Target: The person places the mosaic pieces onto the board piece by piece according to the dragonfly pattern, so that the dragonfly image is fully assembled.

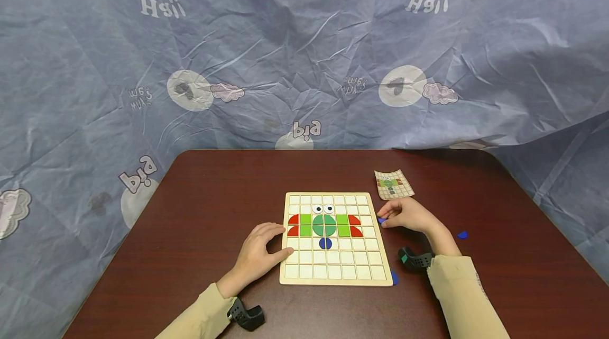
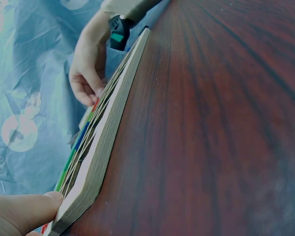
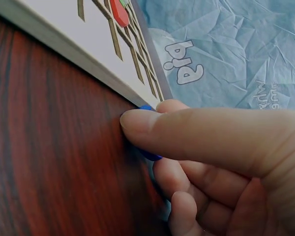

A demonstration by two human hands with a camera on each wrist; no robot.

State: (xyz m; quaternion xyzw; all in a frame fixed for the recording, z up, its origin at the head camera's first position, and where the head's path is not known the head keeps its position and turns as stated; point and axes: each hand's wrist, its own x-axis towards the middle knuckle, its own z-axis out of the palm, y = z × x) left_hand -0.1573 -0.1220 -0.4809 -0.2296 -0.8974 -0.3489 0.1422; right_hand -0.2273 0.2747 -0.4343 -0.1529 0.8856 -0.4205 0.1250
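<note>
A pale gridded board [image 1: 333, 272] lies on the table and bears an insect-like figure of coloured pieces. It has white eyes [image 1: 323, 209], a green round body [image 1: 324, 226], light green rectangles [image 1: 342, 225], red corner pieces [image 1: 355, 231] and a blue disc [image 1: 325, 243]. My left hand [image 1: 259, 250] touches the board's left edge with spread thumb and fingers; the left wrist view shows the thumb [image 2: 34, 209] on that edge. Beside the right edge, my right hand [image 1: 409, 214] pinches a small blue piece [image 3: 150, 155] between thumb and fingertips, partly covering it.
A patterned card [image 1: 394, 185] showing a similar figure lies behind my right hand. One blue piece [image 1: 463, 235] lies to the far right, another [image 1: 395, 277] by the board's near right corner. A printed blue cloth [image 1: 295, 64] hangs behind the table [image 1: 228, 180].
</note>
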